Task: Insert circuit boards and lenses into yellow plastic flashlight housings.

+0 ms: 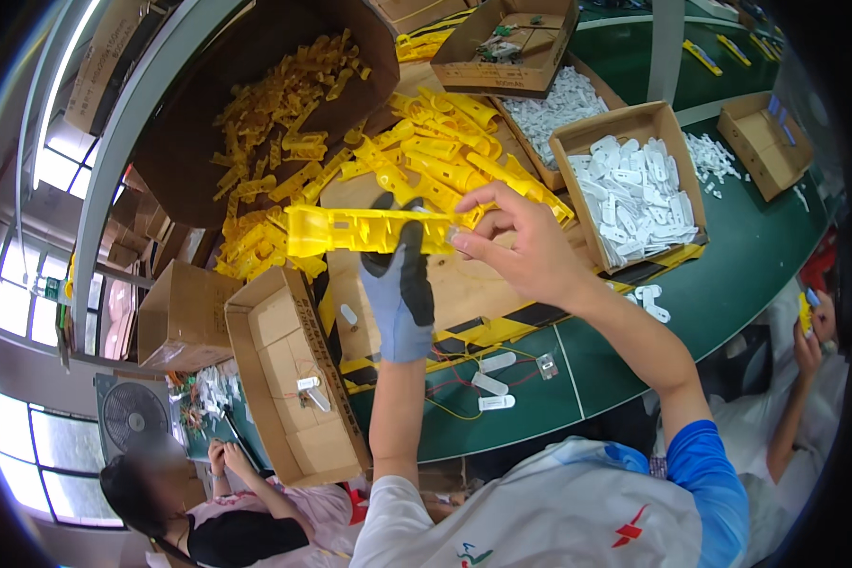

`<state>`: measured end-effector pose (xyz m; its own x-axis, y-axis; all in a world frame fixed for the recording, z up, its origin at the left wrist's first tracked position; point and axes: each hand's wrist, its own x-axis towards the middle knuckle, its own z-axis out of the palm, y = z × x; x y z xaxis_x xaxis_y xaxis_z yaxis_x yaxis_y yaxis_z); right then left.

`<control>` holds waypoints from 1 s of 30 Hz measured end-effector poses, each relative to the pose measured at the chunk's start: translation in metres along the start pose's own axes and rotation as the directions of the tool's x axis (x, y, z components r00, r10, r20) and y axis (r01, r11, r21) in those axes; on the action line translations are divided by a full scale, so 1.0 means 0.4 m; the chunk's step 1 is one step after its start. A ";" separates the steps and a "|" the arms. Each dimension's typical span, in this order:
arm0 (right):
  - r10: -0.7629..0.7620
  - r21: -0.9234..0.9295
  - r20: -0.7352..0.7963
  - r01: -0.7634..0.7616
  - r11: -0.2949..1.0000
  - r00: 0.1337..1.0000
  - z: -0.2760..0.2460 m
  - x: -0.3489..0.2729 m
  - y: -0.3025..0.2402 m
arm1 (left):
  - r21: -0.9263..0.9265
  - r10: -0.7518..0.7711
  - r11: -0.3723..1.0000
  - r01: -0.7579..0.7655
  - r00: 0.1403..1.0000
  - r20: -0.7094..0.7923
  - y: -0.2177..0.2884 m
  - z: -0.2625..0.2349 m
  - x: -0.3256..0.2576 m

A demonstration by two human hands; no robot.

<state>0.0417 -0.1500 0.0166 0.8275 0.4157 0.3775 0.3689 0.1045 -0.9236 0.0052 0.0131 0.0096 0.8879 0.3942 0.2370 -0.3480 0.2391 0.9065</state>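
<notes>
Yellow part between both hands' grip

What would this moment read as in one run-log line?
left hand: gloved, gripping yellow plastic housing | right hand: bare, pinching its right end | below: green table, box of white plastic parts
</notes>
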 end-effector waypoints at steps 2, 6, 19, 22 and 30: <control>0.017 -0.143 0.069 -0.007 0.990 0.997 -0.031 0.004 0.005 | -0.104 -0.034 0.994 0.034 0.999 0.001 0.003 -0.023 0.013; 0.030 -0.223 0.159 0.006 0.975 0.987 -0.038 -0.002 0.014 | 0.097 -0.068 0.994 0.058 0.993 0.099 0.027 -0.021 0.004; -0.167 -0.392 0.111 0.198 0.899 0.980 -0.024 0.007 0.006 | 0.071 0.284 0.959 -0.276 0.947 -0.151 0.033 0.005 -0.058; -0.164 -0.450 0.222 0.250 0.857 0.961 -0.057 -0.001 0.003 | 0.146 0.398 0.916 -0.373 0.885 -0.243 0.075 -0.003 -0.015; 0.160 0.200 0.416 -0.262 0.944 0.895 -0.072 -0.001 -0.039 | 0.283 0.411 0.897 -0.340 0.877 -0.251 0.088 -0.091 0.014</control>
<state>0.0479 -0.1778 0.0327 0.6235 0.7649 0.1618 0.0463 0.1705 -0.9843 -0.0129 0.0561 0.0301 0.5600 0.6661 0.4927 -0.5288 -0.1704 0.8314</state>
